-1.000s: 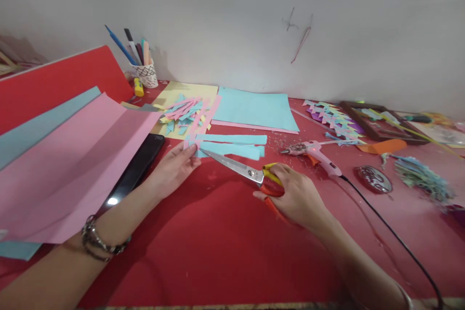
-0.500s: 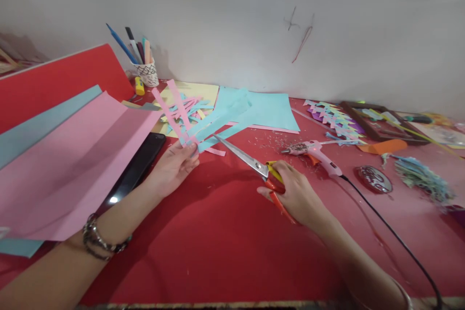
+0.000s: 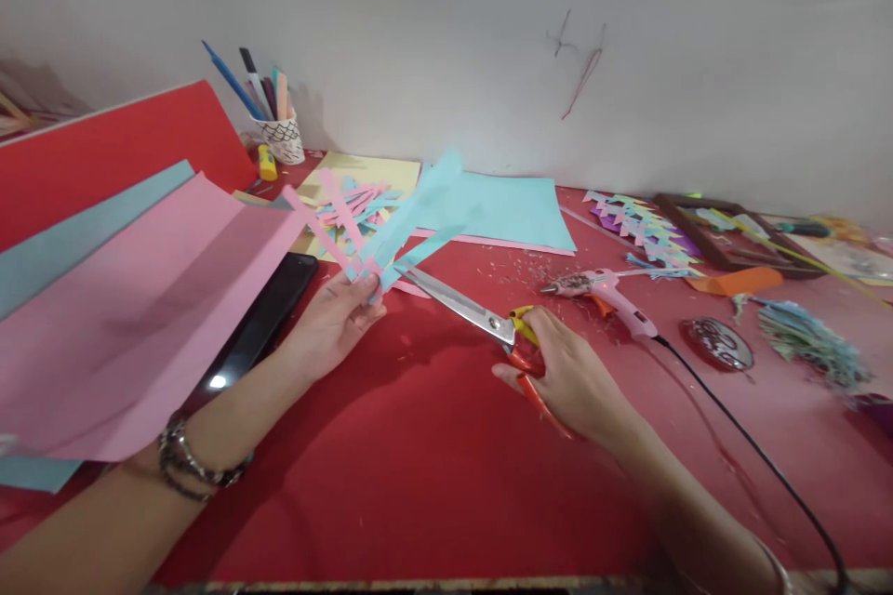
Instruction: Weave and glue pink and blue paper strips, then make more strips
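Note:
My left hand pinches a bundle of woven paper strips, pink strips and light blue strips, whose loose ends fan upward and away. Fingers and thumb press on the woven middle. In my right hand are scissors with red and yellow handles. Their long metal blades point left, and the tips meet the blue strip just beside my left fingertips. Whether the strip lies between the blades is hard to make out.
A pink sheet and a black phone lie at left. Behind are paper scraps, blue paper and a pen cup. At right lie a pink glue gun with its cord, a round tin and a tassel.
The scissors' tips have moved left and slightly down, closer to my left fingers. The loose ends of the strips have swung left, and the upright pink ones sit lower.

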Demonstrator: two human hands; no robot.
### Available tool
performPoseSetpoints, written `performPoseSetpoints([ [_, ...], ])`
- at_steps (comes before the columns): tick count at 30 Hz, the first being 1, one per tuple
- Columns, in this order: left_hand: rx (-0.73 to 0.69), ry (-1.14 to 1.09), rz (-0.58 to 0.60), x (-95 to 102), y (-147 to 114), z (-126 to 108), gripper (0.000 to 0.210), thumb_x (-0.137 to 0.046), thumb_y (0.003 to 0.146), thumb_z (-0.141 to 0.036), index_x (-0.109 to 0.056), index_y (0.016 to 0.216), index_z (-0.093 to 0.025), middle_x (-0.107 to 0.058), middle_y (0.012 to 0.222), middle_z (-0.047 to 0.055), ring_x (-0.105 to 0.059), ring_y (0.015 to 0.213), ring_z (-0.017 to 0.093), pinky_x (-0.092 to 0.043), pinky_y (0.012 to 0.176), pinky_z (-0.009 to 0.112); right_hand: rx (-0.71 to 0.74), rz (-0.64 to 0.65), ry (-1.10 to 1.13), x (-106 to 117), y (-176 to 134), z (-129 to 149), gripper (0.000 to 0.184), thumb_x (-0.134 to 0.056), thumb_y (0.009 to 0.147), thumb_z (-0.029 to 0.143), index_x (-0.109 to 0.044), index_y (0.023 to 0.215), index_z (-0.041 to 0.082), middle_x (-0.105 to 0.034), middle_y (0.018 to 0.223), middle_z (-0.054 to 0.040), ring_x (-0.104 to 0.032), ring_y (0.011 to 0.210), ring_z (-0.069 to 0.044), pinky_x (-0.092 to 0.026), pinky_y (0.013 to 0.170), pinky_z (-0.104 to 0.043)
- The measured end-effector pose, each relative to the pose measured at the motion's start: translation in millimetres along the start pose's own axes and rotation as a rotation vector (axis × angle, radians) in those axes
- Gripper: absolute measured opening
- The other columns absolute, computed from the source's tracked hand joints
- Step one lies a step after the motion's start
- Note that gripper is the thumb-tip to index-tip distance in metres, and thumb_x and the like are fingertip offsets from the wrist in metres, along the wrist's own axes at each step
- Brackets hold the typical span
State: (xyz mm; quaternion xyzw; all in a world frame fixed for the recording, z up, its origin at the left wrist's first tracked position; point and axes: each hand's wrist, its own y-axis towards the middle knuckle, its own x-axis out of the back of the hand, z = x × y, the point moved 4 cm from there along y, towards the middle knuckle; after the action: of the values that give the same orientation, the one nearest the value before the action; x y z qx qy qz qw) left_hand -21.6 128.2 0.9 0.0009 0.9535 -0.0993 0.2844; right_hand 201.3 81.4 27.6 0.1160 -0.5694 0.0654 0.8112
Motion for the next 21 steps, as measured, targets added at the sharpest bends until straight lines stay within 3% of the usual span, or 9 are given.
performPoseSetpoints([
  [8, -0.054, 0.047, -0.017, 0.8, 0.4, -0.2, 0.02, -0.072, 0.061, -0.015, -0.055, 0.051, -0.016, -0.055, 0.049, -0.006, -0.049, 0.043, 0.004, -0.043, 0.045, 0.014, 0.004, -0.008, -0.115, -0.2, -0.1, 3.0, 0.036, -0.06, 0.07, 0.049, -0.053, 0.088, 0.018, -0.064, 0.084, -0.0075, -0.061, 0.075, -0.023, -0.041, 0.06, -0.03],
  [12, -0.083, 0.06, -0.012, 3.1, 0.9, 0.8, 0.018, -0.071, 0.063, -0.015, -0.056, 0.054, -0.017, -0.056, 0.05, -0.006, -0.048, 0.041, 0.004, -0.041, 0.042, 0.015, 0.014, -0.017, -0.141, 0.2, -0.7, 4.5, 0.039, -0.056, 0.071, 0.054, -0.055, 0.087, 0.019, -0.064, 0.084, -0.0069, -0.06, 0.072, -0.021, -0.039, 0.059, -0.029],
  [21, -0.106, 0.058, -0.057, 3.8, 0.7, -0.3, 0.017, -0.071, 0.058, -0.013, -0.056, 0.052, -0.017, -0.056, 0.048, -0.006, -0.047, 0.04, 0.004, -0.039, 0.04, 0.016, 0.002, 0.028, -0.114, 1.9, -0.3, 7.0, 0.035, -0.063, 0.067, 0.049, -0.052, 0.081, 0.019, -0.062, 0.076, -0.0029, -0.058, 0.066, -0.019, -0.034, 0.054, -0.025],
])
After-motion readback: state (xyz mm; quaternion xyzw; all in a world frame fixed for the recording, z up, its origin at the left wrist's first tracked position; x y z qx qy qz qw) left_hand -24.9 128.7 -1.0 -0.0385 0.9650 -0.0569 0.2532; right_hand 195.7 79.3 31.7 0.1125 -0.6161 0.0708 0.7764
